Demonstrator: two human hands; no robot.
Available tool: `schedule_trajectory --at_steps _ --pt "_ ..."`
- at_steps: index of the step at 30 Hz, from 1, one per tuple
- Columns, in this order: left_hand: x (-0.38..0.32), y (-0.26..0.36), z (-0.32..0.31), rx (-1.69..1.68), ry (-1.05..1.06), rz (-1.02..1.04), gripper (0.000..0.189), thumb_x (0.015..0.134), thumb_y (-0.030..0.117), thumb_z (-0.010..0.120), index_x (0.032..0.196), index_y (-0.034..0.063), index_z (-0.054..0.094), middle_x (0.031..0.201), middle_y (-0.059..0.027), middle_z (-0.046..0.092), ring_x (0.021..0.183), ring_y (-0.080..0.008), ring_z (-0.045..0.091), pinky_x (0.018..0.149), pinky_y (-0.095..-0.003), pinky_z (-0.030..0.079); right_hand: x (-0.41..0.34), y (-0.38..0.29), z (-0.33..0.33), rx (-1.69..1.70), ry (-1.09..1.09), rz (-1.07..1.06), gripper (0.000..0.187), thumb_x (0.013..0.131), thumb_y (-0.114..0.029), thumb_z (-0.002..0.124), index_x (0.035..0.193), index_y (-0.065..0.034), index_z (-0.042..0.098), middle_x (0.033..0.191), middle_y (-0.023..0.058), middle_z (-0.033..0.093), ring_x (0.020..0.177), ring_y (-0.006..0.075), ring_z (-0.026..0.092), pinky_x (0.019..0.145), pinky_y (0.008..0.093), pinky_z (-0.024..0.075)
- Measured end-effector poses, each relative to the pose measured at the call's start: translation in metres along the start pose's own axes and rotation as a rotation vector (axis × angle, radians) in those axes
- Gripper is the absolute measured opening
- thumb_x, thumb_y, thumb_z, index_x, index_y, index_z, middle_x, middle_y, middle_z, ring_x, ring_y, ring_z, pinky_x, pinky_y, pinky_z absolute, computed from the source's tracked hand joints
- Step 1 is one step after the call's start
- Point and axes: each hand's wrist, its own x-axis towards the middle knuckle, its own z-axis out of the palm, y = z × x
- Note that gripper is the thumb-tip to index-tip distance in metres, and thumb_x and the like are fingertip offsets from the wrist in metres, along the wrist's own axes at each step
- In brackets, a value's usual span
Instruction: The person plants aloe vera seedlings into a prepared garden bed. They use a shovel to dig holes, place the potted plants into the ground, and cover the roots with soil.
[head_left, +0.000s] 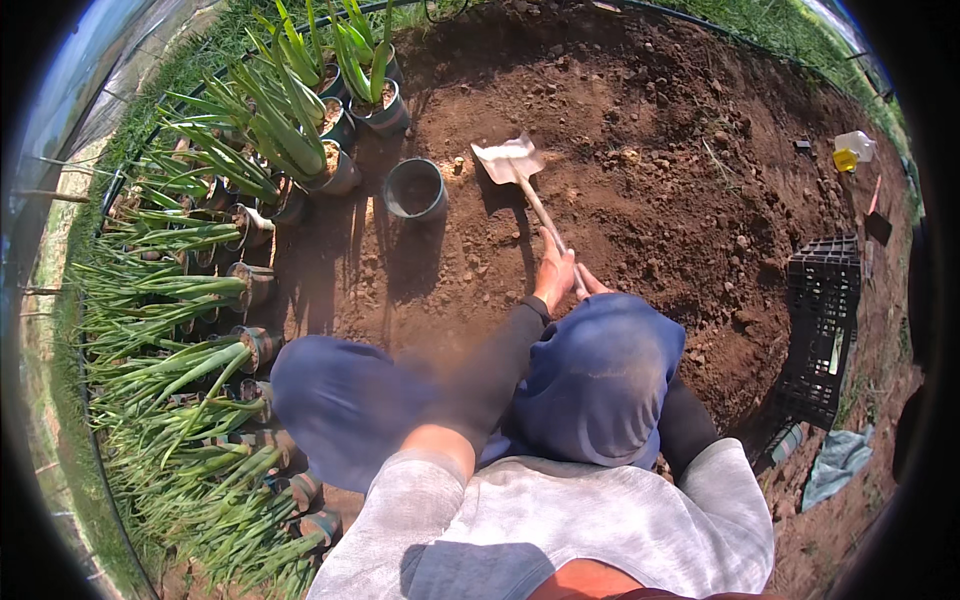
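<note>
A short-handled shovel (510, 160) with a square metal blade points away from me over brown soil. My left hand (554, 274) grips its wooden handle (541, 208) with the thumb lying along the shaft. Behind it, my right hand (592, 282) holds the handle's near end, mostly hidden by my raised blue-trousered knee (611, 367). Sunlight glares off the blade, which casts a shadow on the ground beside it. To the left of the blade stands an upright plastic plant pot (415, 192), its mouth facing up and its inside brown and shaded.
Rows of potted aloe plants (180, 352) line my left side, with larger ones (289, 131) ahead-left. Loose clods (675, 187) cover the ground ahead-right. At right lie a black plastic crate (821, 330), a blue-green sheet (838, 466) and a clear jug with yellow (853, 151).
</note>
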Motion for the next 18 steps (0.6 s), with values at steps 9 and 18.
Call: schedule_trajectory --at_steps 9,18 --pt "0.028 0.011 -0.012 -0.096 -0.083 0.021 0.087 0.105 0.034 0.053 0.163 0.0132 -0.008 0.114 -0.0224 0.062 0.088 -0.0288 0.067 0.07 -0.0486 0.056 0.028 -0.026 0.004 0.2 -0.009 0.083 0.06 0.105 -0.022 0.056 0.16 -0.0123 0.034 0.084 -0.0016 0.058 0.062 0.0068 0.047 0.055 0.0237 0.0413" --pt "0.023 0.026 -0.096 -0.132 -0.188 -0.213 0.084 0.104 0.051 0.052 0.164 0.0137 0.008 0.13 -0.0221 0.061 0.104 -0.0285 0.066 0.084 -0.0414 0.054 0.203 -0.11 0.031 0.121 0.085 0.163 0.059 0.104 -0.021 0.052 0.16 -0.0224 0.034 0.062 0.002 0.052 0.044 0.0141 0.049 0.038 0.0324 0.0402"
